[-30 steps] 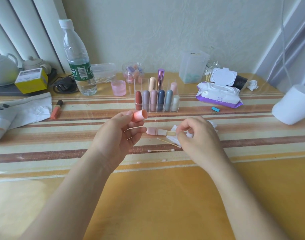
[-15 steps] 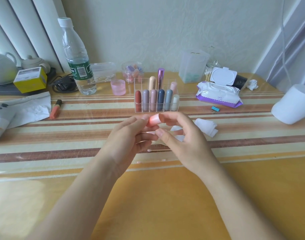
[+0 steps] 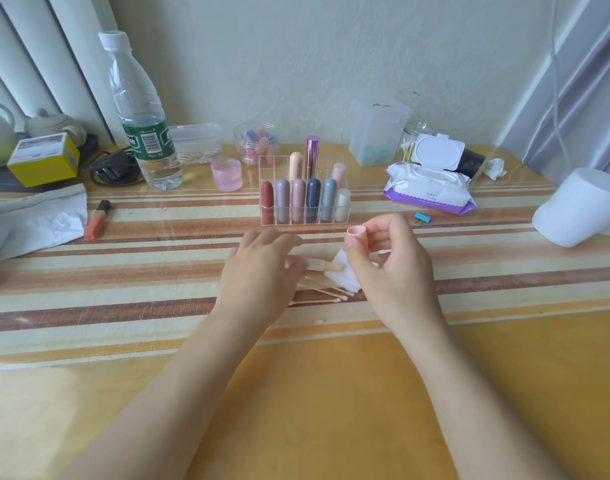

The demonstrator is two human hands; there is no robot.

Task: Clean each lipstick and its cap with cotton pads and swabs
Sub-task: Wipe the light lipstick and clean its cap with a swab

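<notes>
My right hand [image 3: 390, 261] pinches a pink lipstick cap [image 3: 358, 238] between thumb and fingers, its open end facing up and left. My left hand [image 3: 262, 271] hovers low over the table, blurred, its fingers spread above the uncapped lipstick [image 3: 322, 265], which lies on its side. Several cotton swabs [image 3: 326, 292] lie just in front of the lipstick, next to a white cotton pad [image 3: 345, 277]. Behind them stands a clear organizer [image 3: 305, 199] with several capped lipsticks upright in it.
A water bottle [image 3: 142, 126], a pink jar [image 3: 227, 174] and a yellow box [image 3: 43, 159] stand at the back left. A wet-wipe pack [image 3: 430, 187] and a white roll [image 3: 580, 206] lie on the right. An orange lipstick [image 3: 97, 220] lies on the left.
The cap passed from my left hand to my right hand. The lipstick now lies on the table and my left hand has dropped down over it.
</notes>
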